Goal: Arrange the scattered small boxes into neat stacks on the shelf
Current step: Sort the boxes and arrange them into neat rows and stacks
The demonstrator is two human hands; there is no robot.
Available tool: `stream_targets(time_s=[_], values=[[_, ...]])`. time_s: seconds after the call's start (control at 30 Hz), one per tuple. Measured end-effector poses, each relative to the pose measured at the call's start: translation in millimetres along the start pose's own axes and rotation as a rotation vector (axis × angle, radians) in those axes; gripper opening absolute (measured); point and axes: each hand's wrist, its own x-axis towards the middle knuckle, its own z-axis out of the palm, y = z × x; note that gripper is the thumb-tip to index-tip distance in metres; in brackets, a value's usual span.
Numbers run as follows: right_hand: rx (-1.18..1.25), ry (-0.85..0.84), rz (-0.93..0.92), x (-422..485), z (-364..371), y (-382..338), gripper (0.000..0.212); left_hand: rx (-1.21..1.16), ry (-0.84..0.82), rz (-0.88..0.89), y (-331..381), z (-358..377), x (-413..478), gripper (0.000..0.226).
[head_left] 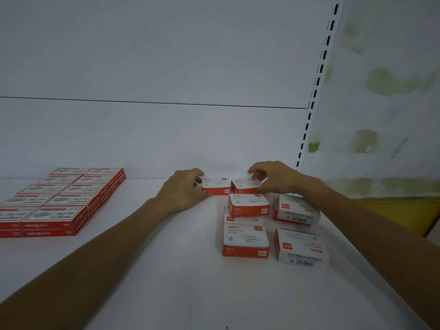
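Note:
Several small white-and-red paper-clip boxes lie scattered on the white shelf (pixel 166 270) right of centre. My left hand (pixel 183 189) grips the far left box (pixel 216 185), fingers curled round its left end. My right hand (pixel 273 178) grips the neighbouring far box (pixel 245 185) from above and the right. In front of them a box (pixel 248 204) sits on another box (pixel 242 219). A larger-looking near box (pixel 245 240) stands closest to me. Two more boxes (pixel 296 210) (pixel 301 248) lie turned with barcodes showing, on the right.
A neat two-layer block of red staple boxes (pixel 59 198) fills the shelf's left side. The white back panel (pixel 154 139) rises behind the boxes. A slotted upright (pixel 314 91) marks the shelf's right end, with a stained wall (pixel 385 103) beyond.

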Motion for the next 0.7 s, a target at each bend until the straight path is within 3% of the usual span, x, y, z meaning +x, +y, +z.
stream_targets(time_s=[0.23,0.7], values=[[-0.007,0.036,0.023,3,1,3,0.044,0.017,0.002,-0.018,1,3,8,0.044],[-0.068,0.147,0.073,29,13,0,0.037,0.273,0.086,-0.022,10,11,27,0.04]])
